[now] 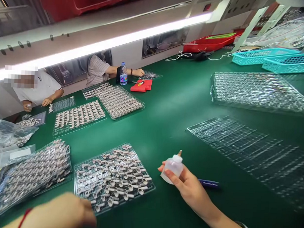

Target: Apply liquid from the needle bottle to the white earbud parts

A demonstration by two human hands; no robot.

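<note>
In my right hand (186,186) is a small translucent squeeze bottle (173,168) with a white cap and a thin nozzle pointing up. My fingers are wrapped round its body above the green table. My left hand (67,209) is at the lower left, by the near edge of a clear plastic tray (83,183). Motion smears its fingers, so whether they hold anything cannot be made out. White earbud-shaped parts (125,176) with round cups and short stems lie in rows across that tray. A dark blue pen-like object (209,184) rests behind my right wrist.
Stacked filled trays (35,176) stand at left, beside plastic bags (7,134). Other filled trays (121,102) lie farther back. At right are a flat clear tray (241,148) and a tray stack (256,90). Two people (39,87) (100,69) sit opposite. A lit shelf (107,46) hangs overhead.
</note>
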